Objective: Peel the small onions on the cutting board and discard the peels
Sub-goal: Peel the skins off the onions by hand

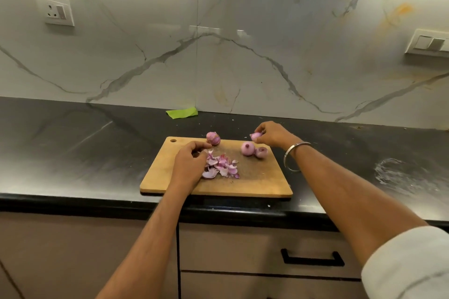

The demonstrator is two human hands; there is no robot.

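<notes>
I note my right hand (272, 135) pinching a small onion (255, 136) above the cutting board (257, 177) far edge, my left hand (190, 160) curled at the papery, light peels (222, 166); bulbs likely firm, slick, best gripped at the ends.

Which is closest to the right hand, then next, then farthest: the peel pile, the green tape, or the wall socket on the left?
From the right hand:
1. Peel pile, on the board, lower left of it.
2. Green tape, at the back of the counter.
3. Wall socket, high on the far left.
</notes>
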